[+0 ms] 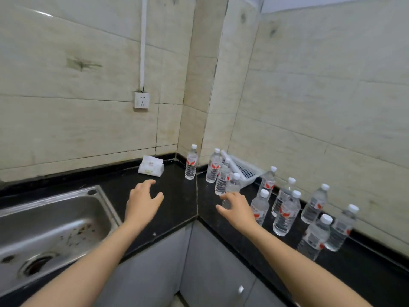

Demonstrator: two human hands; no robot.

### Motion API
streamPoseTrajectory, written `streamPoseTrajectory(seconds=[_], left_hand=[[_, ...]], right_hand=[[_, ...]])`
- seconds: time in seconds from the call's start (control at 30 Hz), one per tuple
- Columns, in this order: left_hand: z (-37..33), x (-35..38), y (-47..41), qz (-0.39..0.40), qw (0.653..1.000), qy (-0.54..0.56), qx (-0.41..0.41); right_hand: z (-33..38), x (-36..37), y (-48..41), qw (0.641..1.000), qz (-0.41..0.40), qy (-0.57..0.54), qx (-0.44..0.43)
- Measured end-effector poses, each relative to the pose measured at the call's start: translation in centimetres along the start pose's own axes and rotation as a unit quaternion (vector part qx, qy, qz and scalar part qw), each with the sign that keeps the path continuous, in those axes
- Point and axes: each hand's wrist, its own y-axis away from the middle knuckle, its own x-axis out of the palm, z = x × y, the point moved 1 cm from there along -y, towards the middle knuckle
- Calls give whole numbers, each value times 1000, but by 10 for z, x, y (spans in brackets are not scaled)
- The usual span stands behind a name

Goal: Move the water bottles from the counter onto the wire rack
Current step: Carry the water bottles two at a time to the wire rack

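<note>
Several clear water bottles with white caps and red-marked labels stand on the black counter, from the corner bottle along the right wall to the nearest bottle. My right hand hovers with fingers spread just in front of one small bottle, close to it, gripping nothing. My left hand hangs open over the bare counter, left of the bottles. No wire rack is in view.
A steel sink sits at the left. A white tissue pack lies by the back wall. A white plastic basket holding a white tube leans in the corner. A wall socket is above. Grey cabinet doors are below.
</note>
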Motion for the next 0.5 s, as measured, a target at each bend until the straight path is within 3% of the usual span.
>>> streamPoseTrajectory(seconds=[0.3,0.5], left_hand=[[28,67,-78,78,997,10,-25],[34,107,-155,71,997,-14,-27]], right_hand=[[-24,48,-61,996,18,-24,79],[-36,81,-163,992,23,-100,77]])
